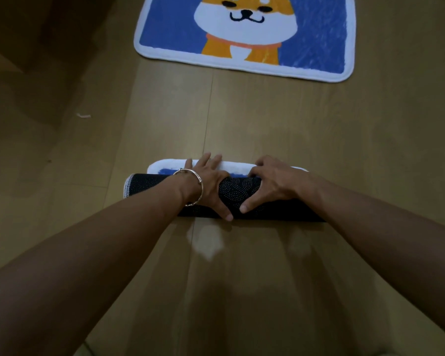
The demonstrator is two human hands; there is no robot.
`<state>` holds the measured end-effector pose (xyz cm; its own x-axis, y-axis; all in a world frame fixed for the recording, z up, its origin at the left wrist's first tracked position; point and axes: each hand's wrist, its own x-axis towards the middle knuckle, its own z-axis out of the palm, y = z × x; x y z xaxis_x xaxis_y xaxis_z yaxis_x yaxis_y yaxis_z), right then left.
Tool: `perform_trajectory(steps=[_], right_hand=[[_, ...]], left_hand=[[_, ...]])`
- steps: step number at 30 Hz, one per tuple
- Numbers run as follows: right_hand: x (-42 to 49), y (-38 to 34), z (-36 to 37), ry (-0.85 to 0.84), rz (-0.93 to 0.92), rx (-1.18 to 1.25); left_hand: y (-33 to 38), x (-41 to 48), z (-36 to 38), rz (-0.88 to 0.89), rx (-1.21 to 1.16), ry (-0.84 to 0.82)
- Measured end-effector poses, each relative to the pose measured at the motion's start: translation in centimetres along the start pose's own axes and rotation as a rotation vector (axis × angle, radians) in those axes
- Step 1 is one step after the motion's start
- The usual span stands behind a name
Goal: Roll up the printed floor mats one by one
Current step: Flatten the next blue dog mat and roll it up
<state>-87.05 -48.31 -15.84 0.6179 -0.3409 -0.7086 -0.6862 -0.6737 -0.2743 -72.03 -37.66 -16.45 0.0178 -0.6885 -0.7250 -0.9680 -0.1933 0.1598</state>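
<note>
While the rolled mat [149, 185] lay under both hands, left hand [208, 181] pressed spread-fingered, right hand [270, 183] curled over it | judged soft, light, springy | best held mid-roll.

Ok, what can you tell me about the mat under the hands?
The rolled mat lies crosswise on the wooden floor, almost fully rolled: dark dotted backing outside, white stitched edge at its left end, a strip of fluffy white border and blue print lying flat beyond. The left hand presses on it; the right hand curls over it.
</note>
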Motion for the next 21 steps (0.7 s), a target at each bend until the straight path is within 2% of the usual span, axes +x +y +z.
perform_trajectory(steps=[4,10,14,21], right_hand=[[-0.6,-0.3,0.3,0.113,-0.081,-0.021],[-1.6,-0.6,1.0,0.157,-0.147,-0.016],[-1.7,-0.8,1.4,0.156,-0.142,-0.107],[-2.4,-1.2,2.6,0.159,-0.145,-0.242]], left_hand=[[0.1,-0.3,0.2,0.023,0.054,0.071],[0.3,-1.3,1.3,0.091,0.206,0.372],[0.7,-1.9,1.5,0.129,0.192,0.387],[1.3,-2.6,1.5,0.091,0.236,0.35]])
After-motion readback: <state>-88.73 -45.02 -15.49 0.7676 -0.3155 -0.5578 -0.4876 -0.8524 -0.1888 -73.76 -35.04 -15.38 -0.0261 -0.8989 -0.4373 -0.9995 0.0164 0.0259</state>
